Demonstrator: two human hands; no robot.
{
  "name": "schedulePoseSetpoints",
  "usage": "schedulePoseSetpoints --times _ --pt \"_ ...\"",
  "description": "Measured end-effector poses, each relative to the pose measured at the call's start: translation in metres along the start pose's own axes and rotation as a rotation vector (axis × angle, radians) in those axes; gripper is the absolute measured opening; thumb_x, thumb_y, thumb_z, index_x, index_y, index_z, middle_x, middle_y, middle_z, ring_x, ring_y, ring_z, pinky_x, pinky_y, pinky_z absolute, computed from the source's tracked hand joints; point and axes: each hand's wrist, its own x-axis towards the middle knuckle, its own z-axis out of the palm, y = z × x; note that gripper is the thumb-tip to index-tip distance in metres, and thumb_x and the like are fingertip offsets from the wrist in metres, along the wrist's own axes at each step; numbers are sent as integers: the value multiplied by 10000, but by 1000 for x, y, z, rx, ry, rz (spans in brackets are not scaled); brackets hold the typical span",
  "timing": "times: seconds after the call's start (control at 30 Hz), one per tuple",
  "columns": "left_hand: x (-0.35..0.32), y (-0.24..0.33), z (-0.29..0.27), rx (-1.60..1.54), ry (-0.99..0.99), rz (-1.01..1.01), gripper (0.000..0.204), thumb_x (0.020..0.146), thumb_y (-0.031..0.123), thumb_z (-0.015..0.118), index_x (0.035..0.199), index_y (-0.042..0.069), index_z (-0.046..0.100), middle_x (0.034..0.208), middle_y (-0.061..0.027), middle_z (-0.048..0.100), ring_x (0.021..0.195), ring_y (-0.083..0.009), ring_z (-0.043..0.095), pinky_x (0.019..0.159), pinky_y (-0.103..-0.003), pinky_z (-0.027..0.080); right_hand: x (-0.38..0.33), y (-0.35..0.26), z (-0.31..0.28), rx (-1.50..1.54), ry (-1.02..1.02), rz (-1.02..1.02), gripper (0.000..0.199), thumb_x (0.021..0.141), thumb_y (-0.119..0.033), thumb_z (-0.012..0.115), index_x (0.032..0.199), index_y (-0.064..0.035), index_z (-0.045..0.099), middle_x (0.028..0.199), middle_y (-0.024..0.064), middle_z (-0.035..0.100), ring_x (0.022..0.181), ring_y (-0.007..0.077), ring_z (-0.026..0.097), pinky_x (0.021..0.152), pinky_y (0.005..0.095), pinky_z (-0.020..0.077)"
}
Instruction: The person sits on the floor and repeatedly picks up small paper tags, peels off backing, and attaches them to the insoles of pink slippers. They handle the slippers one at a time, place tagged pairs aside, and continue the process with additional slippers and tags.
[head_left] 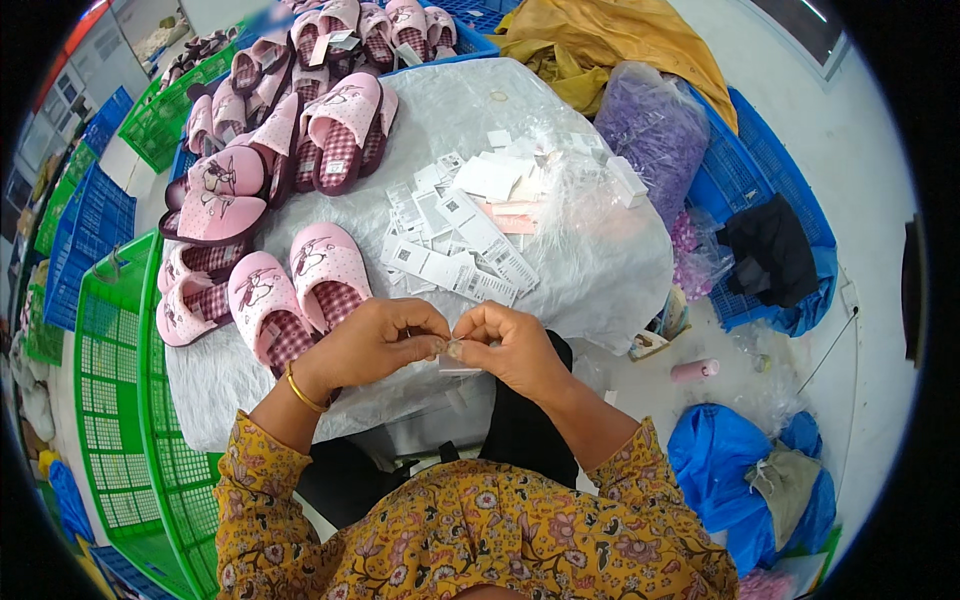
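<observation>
Both hands, left [372, 343] and right [510, 346], pinch one small white paper tag [455, 358]; tagged pink slippers [300, 290] stacked, white tag pile [460, 235] remains on table [600, 270].

Pink slippers [300, 285], green crates [110, 400] and a purple bag [650, 130] surround the table [600, 260].

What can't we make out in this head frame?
- Small item pinched between left hand and right hand: head view, fingers cover it, too small to identify.
- Print on paper tags: too small.
- Purple bag contents: blurred by plastic.
- Far slippers: cut off by top edge.
</observation>
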Motion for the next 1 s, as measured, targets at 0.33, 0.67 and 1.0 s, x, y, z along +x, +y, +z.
schedulePoseSetpoints --times 0.33,0.67,1.0 --pt "39 7 -10 207 6 35 73 923 50 648 924 -22 632 804 -41 621 716 -97 551 658 -264 470 14 -3 -15 -120 55 -247 261 873 -151 777 1054 -29 635 927 16 667 838 60 603 720 254 509" --pt "164 -71 -104 528 482 -25 169 861 119 738 919 -11 647 788 -44 649 713 -87 551 641 -267 469 21 20 -42 -33 161 -82 162 898 -114 740 1009 -16 673 921 14 698 829 75 614 786 262 510" --pt "213 -88 -109 1149 338 -244 337 876 375 642 980 60 698 1027 -146 687 949 -334 669 819 -431 531 9 40 -58 69 190 -30 154 900 -128 739 1003 -31 678 914 -7 696 802 63 591 762 247 493"
